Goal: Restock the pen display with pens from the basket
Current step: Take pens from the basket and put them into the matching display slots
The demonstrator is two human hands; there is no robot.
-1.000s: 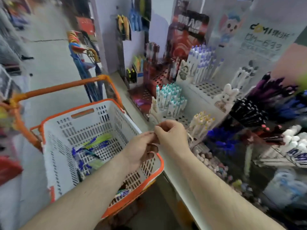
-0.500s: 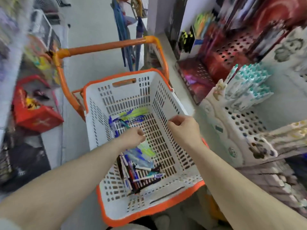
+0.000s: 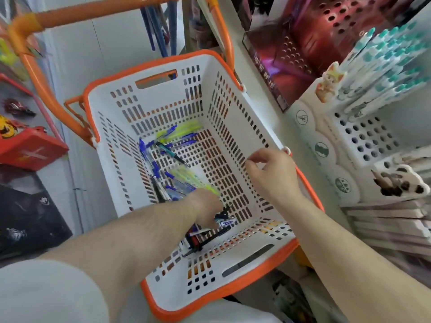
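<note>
Pens [image 3: 179, 183] lie loose on the floor of the basket [image 3: 235, 94], blue-capped and yellow-green ones mostly, with a darker clump nearest me. My left hand [image 3: 206, 207] is down among that near clump, fingers [image 3: 215, 223] pointed at a white-and-blue pen [image 3: 225, 222]; I cannot tell whether they have closed on it, as the hand covers the contact. That pen's long axis runs roughly crosswise, left to right in front of the fingertips. The far pens sit beyond the left hand, angled away from me.

My right hand [image 3: 271, 176] hovers above the basket's right wall, just inside the rim, fingers loosely curled and pinched together; it appears to hold nothing. The left hand is clearly nearer the pens, so I judge the pick to be its job.

The pen display [image 3: 363, 136] stands to the right of my right hand: a white perforated rack with many vacant holes, teal-capped pens [image 3: 382, 59] filling its upper part. Orange cart handle [image 3: 112, 10] beyond both hands. Floor to the left holds a red box [image 3: 30, 150].
</note>
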